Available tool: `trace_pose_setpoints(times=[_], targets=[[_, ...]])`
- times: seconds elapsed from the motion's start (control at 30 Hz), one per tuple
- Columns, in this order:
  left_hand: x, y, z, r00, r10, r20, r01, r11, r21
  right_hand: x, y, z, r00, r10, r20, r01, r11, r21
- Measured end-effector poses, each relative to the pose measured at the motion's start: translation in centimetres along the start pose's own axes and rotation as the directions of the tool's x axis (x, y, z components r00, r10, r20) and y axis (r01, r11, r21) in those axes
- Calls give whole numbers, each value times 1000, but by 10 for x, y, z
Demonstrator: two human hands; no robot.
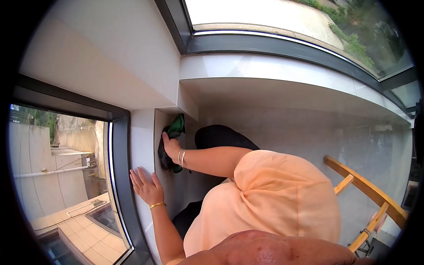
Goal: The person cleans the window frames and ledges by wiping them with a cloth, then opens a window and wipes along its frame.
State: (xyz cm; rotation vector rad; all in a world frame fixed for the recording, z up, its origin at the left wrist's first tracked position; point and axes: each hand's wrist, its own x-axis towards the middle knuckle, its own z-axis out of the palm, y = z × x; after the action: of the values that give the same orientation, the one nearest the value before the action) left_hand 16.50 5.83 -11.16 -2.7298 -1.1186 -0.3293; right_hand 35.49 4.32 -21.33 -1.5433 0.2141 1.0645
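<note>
Cloth (164, 154), green and dark, lies bunched in the head view against the pale face just below the white sill (143, 121), near the inner corner of the walls; the right hand (172, 148), with silver bangles (182, 157) at its wrist, rests over it, and whether its fingers pinch the cloth or only press on it I cannot tell; the left hand (148, 189), with a gold bangle (157, 205), lies palm down on the sill, fingers a little spread and thumb apart, holding nothing; a dark window frame (121, 154) runs just beside that hand; the person's peach top (274, 198) fills the lower middle, with a dark trouser leg (225, 134) beyond the right forearm; a wooden ladder (371, 187) stands well apart at the right; another dark frame (282, 47) crosses the top.
</note>
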Motion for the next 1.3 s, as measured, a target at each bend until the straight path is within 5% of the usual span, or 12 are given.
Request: trace_pose_setpoints(times=[0.1,0.13,0.23,0.33,0.4,0.6,0.97,1.0,1.03,1.17,1.23,1.3], targets=[[1,-3,2,995,98,-10,-98,995,10,46,-16,-21,991,133,-26,-127,978,166],[0,0,1,996,86,-8,-86,996,13,48,-19,-28,999,38,2,-37,969,243],[2,0,1,997,75,1,-75,997,20,23,-34,-17,977,185,-106,-175,980,91],[3,4,-2,998,59,23,-60,998,21,-20,-39,-7,963,-248,-108,256,965,64],[4,6,-2,998,55,28,-56,998,29,-26,-37,5,818,-538,-202,564,819,103],[5,5,-2,997,69,18,-69,997,18,32,-9,-3,695,-665,-273,700,712,49],[11,6,-5,997,33,67,-31,999,-20,141,73,-14,917,-146,-372,238,947,214],[11,7,-6,997,27,69,-24,999,-39,165,88,-25,980,104,-169,-52,955,292],[10,7,-8,997,18,71,-14,998,-58,177,104,-26,937,345,53,-344,890,300],[11,8,-9,997,-4,73,9,998,-63,140,150,-7,900,416,132,-435,827,356],[10,9,-9,998,0,57,4,998,-62,94,148,-12,705,618,348,-709,629,318],[10,8,-8,999,-3,48,6,997,-76,55,155,-3,638,633,438,-770,538,343]])
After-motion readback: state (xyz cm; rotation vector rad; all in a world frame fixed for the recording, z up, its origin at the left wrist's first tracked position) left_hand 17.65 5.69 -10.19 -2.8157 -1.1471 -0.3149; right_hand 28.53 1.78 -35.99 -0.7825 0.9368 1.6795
